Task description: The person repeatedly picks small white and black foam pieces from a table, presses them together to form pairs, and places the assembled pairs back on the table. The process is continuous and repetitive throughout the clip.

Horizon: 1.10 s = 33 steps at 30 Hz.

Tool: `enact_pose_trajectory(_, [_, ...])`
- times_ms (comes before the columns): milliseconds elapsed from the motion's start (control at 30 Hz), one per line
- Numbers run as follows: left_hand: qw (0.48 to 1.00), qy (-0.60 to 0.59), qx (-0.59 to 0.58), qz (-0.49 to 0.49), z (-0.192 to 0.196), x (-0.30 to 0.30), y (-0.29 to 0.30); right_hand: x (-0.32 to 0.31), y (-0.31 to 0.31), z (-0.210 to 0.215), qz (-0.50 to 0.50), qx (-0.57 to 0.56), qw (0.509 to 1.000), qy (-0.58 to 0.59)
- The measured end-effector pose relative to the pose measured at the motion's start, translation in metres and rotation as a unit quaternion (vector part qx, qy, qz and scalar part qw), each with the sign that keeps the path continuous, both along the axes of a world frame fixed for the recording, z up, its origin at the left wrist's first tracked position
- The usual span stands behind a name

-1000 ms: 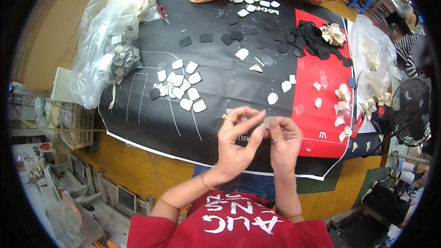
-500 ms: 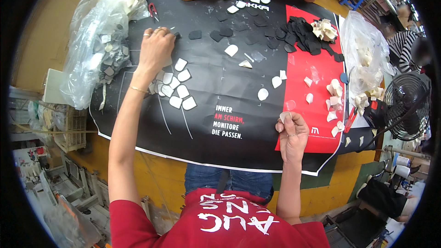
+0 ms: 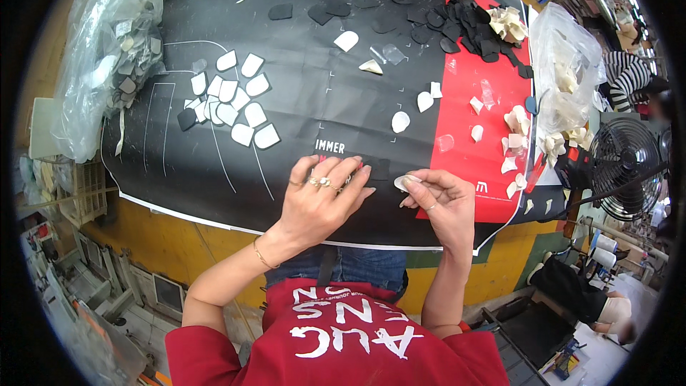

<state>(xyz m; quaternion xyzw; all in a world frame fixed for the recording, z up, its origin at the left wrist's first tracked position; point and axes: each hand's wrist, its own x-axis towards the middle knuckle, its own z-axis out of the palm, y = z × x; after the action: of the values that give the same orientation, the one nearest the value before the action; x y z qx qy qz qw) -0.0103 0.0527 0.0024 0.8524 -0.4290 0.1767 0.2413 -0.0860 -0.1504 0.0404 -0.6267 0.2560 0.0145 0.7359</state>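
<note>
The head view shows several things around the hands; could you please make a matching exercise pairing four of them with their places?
1. left hand
2. right hand
3. black fan
4. clear bag of pieces

a. far left of the mat
b. pinching a small white piece
c. flat on the black mat
d. beyond the right edge

Pairs: 1-c, 2-b, 3-d, 4-a

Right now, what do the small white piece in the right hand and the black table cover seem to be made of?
White piece: thin and flat with a matte face, probably foam or felt padding; it looks light in the right hand. Black table cover: a smooth printed sheet with a faint sheen and creases, likely vinyl or coated fabric.
</note>
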Motion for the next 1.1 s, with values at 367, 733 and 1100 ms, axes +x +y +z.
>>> enact_pose_trajectory(367, [0.999,0.023,0.018,-0.025,-0.009,0.002,0.013,0.034,0.017,0.003,0.091,-0.114,0.988,0.058])
enact_pose_trajectory(733, [0.999,0.018,0.034,-0.03,-0.01,0.0,0.014,0.043,0.018,0.004,0.124,-0.138,0.978,0.098])
enact_pose_trajectory(1100, [0.999,0.026,0.033,-0.035,-0.01,-0.001,0.014,0.045,0.018,0.005,0.12,-0.152,0.974,0.115])
